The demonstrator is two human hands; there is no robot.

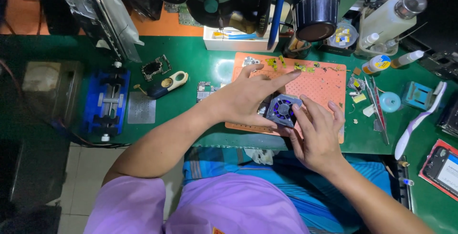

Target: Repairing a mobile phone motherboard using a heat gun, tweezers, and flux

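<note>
Small fan (283, 109) on orange mat (324, 88), green bench (191, 62).

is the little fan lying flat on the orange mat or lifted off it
Lifted: the small fan is tilted, held between left hand and right hand above the orange mat.

Left hand (250, 96) hides most of the parts under its palm; small fan (283, 109) partly covered by both hands. Phone (441, 167), far right of right hand (317, 136), cut by frame edge.

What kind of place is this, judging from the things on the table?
Probably an electronics repair bench: tweezers beside an orange work mat, a blue clamp jig, and a small fan held between both hands.
</note>
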